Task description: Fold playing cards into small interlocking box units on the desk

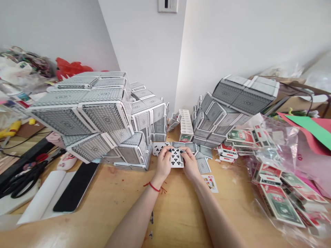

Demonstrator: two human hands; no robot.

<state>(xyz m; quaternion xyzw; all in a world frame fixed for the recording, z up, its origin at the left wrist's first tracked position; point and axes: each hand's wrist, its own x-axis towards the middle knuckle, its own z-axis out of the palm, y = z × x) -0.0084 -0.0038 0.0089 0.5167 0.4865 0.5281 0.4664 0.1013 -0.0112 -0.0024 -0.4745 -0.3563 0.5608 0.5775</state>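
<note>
Between my hands is a playing card [176, 159], an eight of clubs held face up just above the table. My left hand [163, 161] pinches its left edge, and a red string bracelet circles that wrist. On the opposite edge, my right hand [189, 163] grips the same card with thumb and fingers. Loose cards lie around: a face-up club card [158, 148] beyond my left hand, several face-down cards [203, 165] beside my right hand, and a king of hearts [210, 183] near my right forearm. Whether more cards sit under the held one, I cannot tell.
Tall stacks of blocks made from grey-backed cards stand at left [103, 117] and right [222, 113]. A row of card boxes [185, 124] runs between them. Further right lie more card boxes [280, 203] in clear plastic; at left, a black phone [77, 186] and scissors [28, 175].
</note>
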